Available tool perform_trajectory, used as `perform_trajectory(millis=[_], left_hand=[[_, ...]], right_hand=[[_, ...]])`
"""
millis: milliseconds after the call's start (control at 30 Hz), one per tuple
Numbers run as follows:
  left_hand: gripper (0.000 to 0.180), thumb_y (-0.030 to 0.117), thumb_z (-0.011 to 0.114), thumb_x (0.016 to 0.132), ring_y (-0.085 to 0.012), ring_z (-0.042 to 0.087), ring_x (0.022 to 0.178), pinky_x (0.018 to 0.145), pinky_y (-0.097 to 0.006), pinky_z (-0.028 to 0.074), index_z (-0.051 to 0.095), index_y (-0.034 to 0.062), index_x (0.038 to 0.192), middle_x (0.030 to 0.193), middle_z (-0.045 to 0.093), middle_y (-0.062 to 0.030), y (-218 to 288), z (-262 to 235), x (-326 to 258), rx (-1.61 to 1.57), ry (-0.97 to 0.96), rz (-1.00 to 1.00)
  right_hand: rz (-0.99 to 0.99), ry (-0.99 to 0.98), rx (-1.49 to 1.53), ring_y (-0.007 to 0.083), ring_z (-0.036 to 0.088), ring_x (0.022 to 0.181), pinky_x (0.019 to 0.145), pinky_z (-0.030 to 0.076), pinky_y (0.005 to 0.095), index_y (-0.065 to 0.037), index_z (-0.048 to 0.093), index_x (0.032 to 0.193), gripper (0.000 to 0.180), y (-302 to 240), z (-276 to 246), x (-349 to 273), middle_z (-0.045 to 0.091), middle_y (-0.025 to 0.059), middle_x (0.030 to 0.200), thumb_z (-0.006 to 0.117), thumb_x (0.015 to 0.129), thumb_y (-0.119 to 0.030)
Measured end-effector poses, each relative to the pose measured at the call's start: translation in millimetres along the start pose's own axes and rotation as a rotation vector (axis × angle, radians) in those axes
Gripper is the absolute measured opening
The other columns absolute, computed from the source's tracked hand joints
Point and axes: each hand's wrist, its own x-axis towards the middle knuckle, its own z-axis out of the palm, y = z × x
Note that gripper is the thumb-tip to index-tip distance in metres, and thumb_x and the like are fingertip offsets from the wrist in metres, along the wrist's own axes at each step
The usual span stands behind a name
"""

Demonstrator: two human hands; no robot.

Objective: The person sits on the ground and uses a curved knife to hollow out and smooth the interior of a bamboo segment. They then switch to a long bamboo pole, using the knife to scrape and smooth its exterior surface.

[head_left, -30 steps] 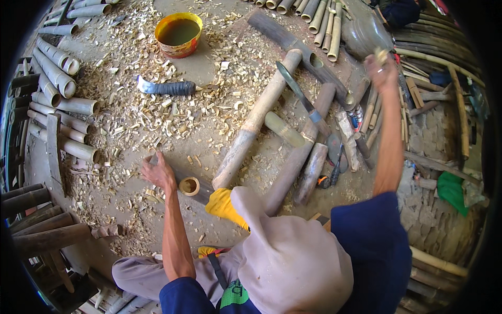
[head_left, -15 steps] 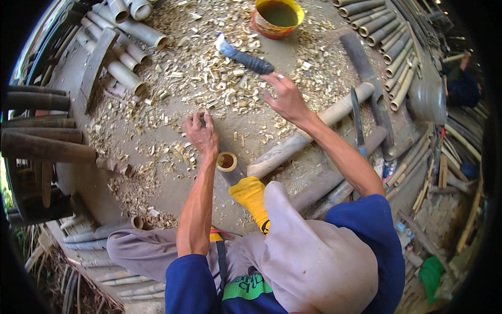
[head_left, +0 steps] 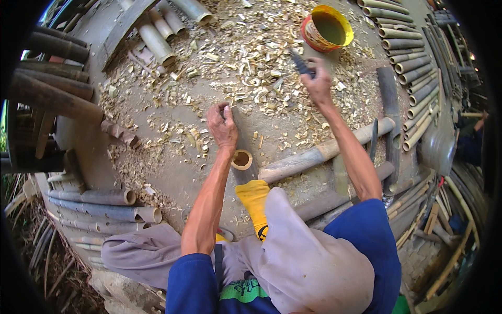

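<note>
My right hand (head_left: 317, 82) is closed round the dark handle of a chopping knife (head_left: 300, 64) that lies on the shaving-strewn ground just below a yellow bucket (head_left: 327, 29). My left hand (head_left: 222, 125) has its fingers curled over the far end of a dark flat plank (head_left: 244, 141). A short bamboo ring (head_left: 241, 159) stands on that plank just behind the hand. My foot in a yellow sock (head_left: 253, 201) rests on the plank's near end.
A long pale bamboo pole (head_left: 324, 153) lies to the right of the ring, with darker poles (head_left: 389, 99) beside it. Cut bamboo tubes are stacked at left (head_left: 99, 206), top left (head_left: 157, 36) and top right (head_left: 413, 57). Wood shavings (head_left: 246, 68) cover the ground.
My right hand swung in from the far right to the knife and closed on its handle. My left hand shifted from beside the ring onto the plank's end. The view turned left.
</note>
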Motion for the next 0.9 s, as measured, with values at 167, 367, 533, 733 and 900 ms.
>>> perform_trajectory(millis=[167,367,533,733,900], left_hand=[[0.023,0.011,0.050,0.085,-0.0247,0.051,0.089,0.081,-0.036,0.041,0.055,-0.0002,0.104,0.096,0.052,-0.0124,-3,-7,-5,-0.262,0.111,-0.179],[0.024,0.012,0.056,0.085,-0.0220,0.049,0.094,0.086,-0.035,0.040,0.056,0.0007,0.107,0.102,0.051,-0.0098,-12,-22,-23,-0.158,0.384,-0.309],[0.026,0.008,0.060,0.083,-0.0210,0.051,0.092,0.078,-0.035,0.046,0.055,0.0028,0.108,0.103,0.047,-0.0096,-10,-53,-82,-0.099,0.260,-0.391],[0.019,0.009,0.059,0.085,-0.0158,0.054,0.086,0.072,-0.029,0.048,0.058,0.0022,0.102,0.098,0.053,-0.0063,-36,-74,-150,-0.120,0.248,-0.533],[0.018,0.007,0.059,0.085,-0.0131,0.054,0.080,0.067,-0.026,0.050,0.056,0.0034,0.103,0.093,0.054,-0.0045,-30,-71,-177,-0.474,0.296,-0.802]], right_hand=[[0.123,0.297,0.014,0.0164,0.061,0.057,0.052,0.049,0.0312,-0.005,0.054,0.110,0.035,10,-67,57,0.064,0.0099,0.075,0.059,0.080,-0.022],[0.411,-0.070,-0.117,0.0159,0.060,0.056,0.050,0.050,0.0292,-0.003,0.068,0.098,0.033,38,-123,141,0.064,0.0088,0.073,0.068,0.076,-0.027],[0.234,0.008,0.001,0.0141,0.060,0.059,0.053,0.050,0.0260,-0.001,0.062,0.110,0.044,61,-129,123,0.063,0.0087,0.073,0.070,0.076,-0.027],[0.295,-0.170,0.749,0.0192,0.061,0.062,0.053,0.052,0.0304,0.007,0.044,0.114,0.052,-37,-106,-49,0.059,0.0099,0.076,0.066,0.074,-0.019],[0.759,-0.569,0.964,0.0181,0.061,0.066,0.061,0.054,0.0286,0.002,0.044,0.115,0.048,-72,-75,-180,0.062,0.0135,0.081,0.062,0.073,-0.012]])
